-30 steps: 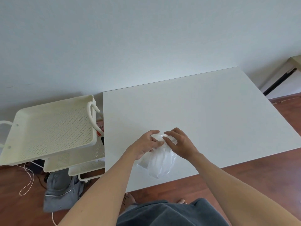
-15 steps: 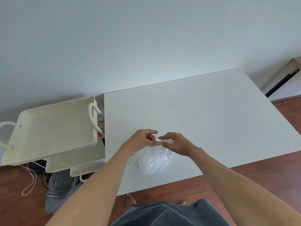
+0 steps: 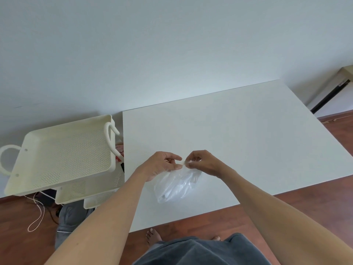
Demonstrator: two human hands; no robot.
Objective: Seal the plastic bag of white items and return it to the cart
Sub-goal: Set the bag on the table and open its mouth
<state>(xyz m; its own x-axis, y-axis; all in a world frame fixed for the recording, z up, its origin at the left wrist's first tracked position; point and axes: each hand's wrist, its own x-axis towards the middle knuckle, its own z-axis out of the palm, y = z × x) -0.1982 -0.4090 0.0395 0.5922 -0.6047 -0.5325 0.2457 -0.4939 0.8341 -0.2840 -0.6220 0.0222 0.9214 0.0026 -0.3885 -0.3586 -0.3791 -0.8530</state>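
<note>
Obs: plastic bag (image 3: 176,185) is lying on the white table (image 3: 238,134), near the table's front edge and toward its left side, body sagging flat on the surface while its neck is being drawn upward. White items are showing through the film as pale elongated shapes; count and kind not resolvable.

Grip: left hand (image 3: 159,166) and right hand (image 3: 202,162) are meeting just above the bag, fingertips almost touching. Each is pinching closed, thumb against forefinger, on the gathered mouth of the bag; remaining fingers are curling loosely and holding nothing. Whether a knot or a strip closure is being worked cannot be told; the pinch point is too small.

Handling judgement: the bag is looking thin, limp and light, and it is slumping wherever unsupported. Film of this kind is likely slippery, so a broad grasp on the belly is probably going to slide and squeeze the contents. Better hold: the bunched neck, where layers are stacked and give the fingers purchase. Contents do not appear heavy; fragility unknown, so treat as moderate.

Destination: cream perforated cart (image 3: 63,155) is standing just left of the table, its top tray at roughly table height.

Status judgement: sealing is in progress; transfer to cart not yet begun.
</note>
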